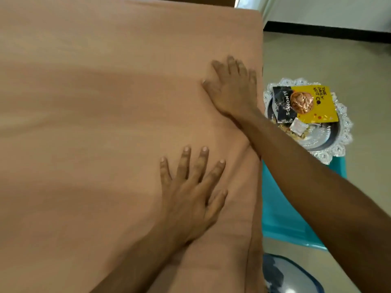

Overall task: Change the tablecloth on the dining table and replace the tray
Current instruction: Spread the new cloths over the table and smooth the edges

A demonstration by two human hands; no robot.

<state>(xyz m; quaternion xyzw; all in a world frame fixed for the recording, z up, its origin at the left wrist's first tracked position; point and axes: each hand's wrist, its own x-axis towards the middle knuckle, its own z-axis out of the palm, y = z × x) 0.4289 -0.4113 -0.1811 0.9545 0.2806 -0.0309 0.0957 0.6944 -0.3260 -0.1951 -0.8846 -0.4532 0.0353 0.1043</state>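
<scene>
a pale tiled floor and a dark skirting run along the right of the bench, which is covered edge to edge by a peach-brown tablecloth. by my reading the cloth change is nearly done: it lies flat, with a lengthwise fold or seam near the right edge under both palms. the left hand and right hand rest open and spread on it, gripping nothing, likely smoothing. the cloth's long axis seems to run away from the person. the silver tray, holding an almond packet, sits off the bench on a teal stool just beside it; putting it back is left to do.
</scene>
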